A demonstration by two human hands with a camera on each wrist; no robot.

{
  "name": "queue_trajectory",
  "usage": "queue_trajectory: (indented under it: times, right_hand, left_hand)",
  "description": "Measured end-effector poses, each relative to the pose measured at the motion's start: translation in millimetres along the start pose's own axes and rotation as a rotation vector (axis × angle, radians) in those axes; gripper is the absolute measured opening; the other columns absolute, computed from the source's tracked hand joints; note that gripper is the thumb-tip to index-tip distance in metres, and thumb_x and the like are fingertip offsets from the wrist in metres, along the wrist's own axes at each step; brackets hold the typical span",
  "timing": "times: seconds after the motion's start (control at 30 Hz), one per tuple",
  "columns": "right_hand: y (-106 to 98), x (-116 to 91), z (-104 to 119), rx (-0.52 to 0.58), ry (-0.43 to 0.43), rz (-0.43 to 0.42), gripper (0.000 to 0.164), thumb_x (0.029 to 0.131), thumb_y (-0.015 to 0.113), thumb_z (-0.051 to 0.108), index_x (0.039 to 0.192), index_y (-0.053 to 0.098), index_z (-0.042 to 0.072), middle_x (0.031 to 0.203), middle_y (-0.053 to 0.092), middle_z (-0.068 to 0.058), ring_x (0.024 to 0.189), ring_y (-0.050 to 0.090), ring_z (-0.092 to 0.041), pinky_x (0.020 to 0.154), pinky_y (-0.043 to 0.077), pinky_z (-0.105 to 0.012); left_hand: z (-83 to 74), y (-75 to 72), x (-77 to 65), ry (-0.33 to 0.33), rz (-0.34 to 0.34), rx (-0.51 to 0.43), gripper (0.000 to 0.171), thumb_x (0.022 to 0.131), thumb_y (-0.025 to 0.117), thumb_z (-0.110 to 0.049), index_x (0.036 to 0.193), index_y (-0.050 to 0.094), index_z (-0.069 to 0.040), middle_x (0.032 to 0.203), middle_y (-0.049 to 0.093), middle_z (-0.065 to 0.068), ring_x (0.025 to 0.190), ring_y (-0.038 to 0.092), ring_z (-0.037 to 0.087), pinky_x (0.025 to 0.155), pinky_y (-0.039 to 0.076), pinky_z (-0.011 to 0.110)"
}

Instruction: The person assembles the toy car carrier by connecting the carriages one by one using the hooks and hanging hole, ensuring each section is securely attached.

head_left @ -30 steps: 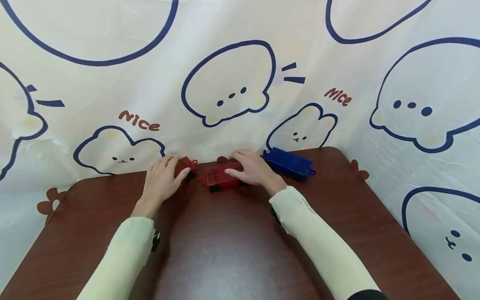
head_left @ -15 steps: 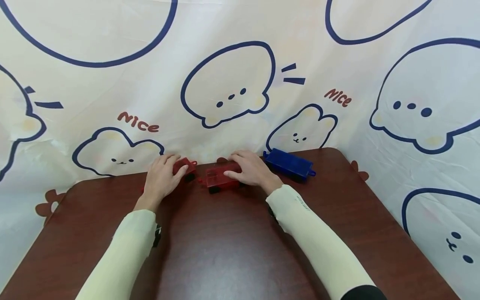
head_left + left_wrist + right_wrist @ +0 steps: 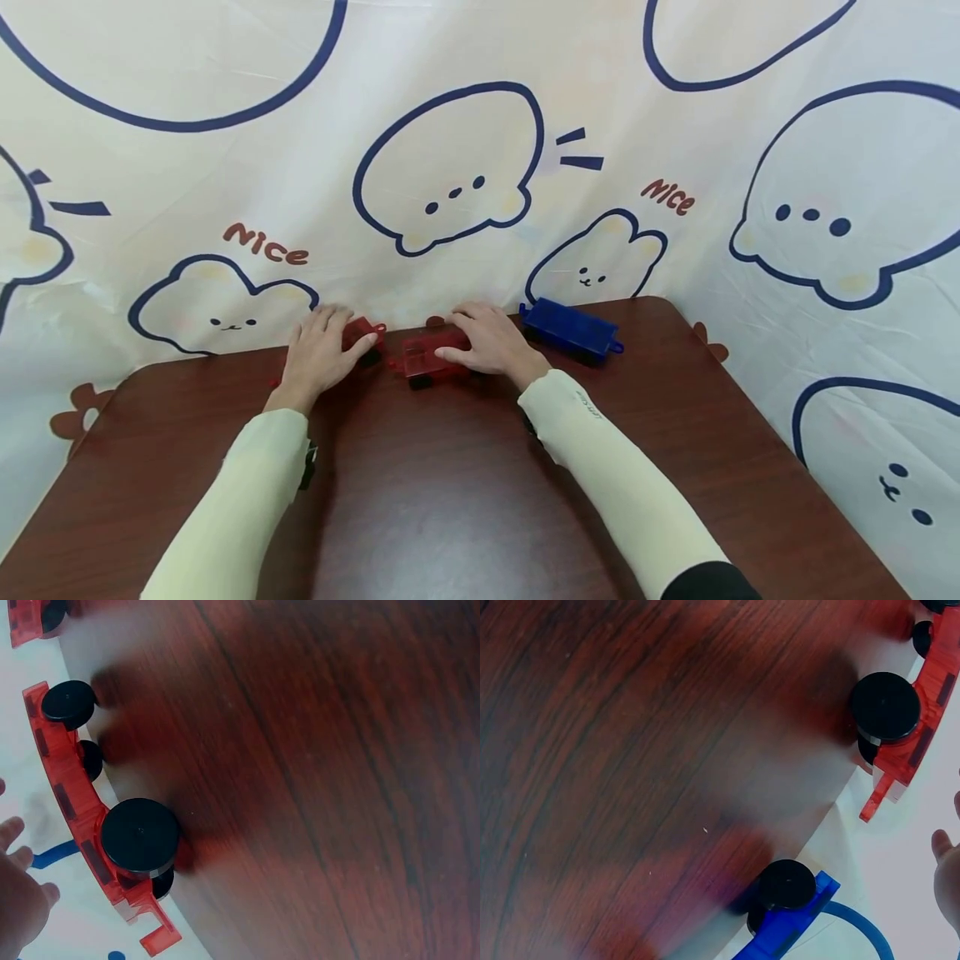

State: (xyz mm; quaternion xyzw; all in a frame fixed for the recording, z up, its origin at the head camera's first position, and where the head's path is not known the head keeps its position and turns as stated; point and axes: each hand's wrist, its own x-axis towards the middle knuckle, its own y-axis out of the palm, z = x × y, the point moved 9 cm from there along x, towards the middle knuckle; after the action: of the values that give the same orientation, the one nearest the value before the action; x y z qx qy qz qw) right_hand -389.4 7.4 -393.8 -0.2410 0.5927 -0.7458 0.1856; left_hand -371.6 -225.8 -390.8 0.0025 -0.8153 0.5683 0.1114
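Expect stiffness, little weight from the red translucent-plastic wheeled toy [image 3: 69, 784] beneath the relaxed left hand [image 3: 315, 354] and boxy red plastic wagon [image 3: 422, 357] beneath the loosely spread right hand [image 3: 492, 340], toward the back of the brown table [image 3: 420, 467]. Hold sides above black wheels [image 3: 140, 835].

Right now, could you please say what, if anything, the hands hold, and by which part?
Nothing appears held: the wrist views show the left hand apart from one red vehicle and the right hand apart from another.
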Motion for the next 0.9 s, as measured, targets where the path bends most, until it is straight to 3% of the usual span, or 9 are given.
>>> queue_trajectory:
  times: [0.3,0.63,0.9]
  right_hand:
    - [9.3,3.9,-1.8,0.027,0.026,0.020,0.077,0.091,0.051,0.071,0.148,0.053,0.020,0.151,0.048,-0.004,0.139,0.040,-0.024,0.118,0.029,-0.051]
    - [14.6,10.5,2.7,0.008,0.022,0.032,0.079,0.090,0.048,0.074,0.148,0.054,0.021,0.150,0.049,-0.004,0.137,0.041,-0.023,0.117,0.029,-0.049]
    - [24.0,11.6,5.2,-0.001,0.019,0.067,0.083,0.088,0.048,0.077,0.148,0.053,0.020,0.150,0.049,-0.003,0.138,0.041,-0.023,0.118,0.029,-0.048]
  left_hand:
    - [3.6,6.0,5.9,-0.031,0.045,0.023,0.092,0.093,0.048,-0.071,0.154,0.036,-0.004,0.161,0.022,0.028,0.148,0.013,0.049,0.114,0.007,0.072]
    - [8.1,14.5,8.5,-0.044,0.075,0.017,0.087,0.093,0.050,-0.070,0.152,0.040,-0.008,0.156,0.033,0.027,0.143,0.024,0.050,0.114,0.011,0.072]
    - [15.3,22.6,4.3,-0.049,0.088,0.032,0.090,0.092,0.050,-0.071,0.155,0.038,-0.008,0.156,0.034,0.027,0.142,0.025,0.051,0.114,0.012,0.072]
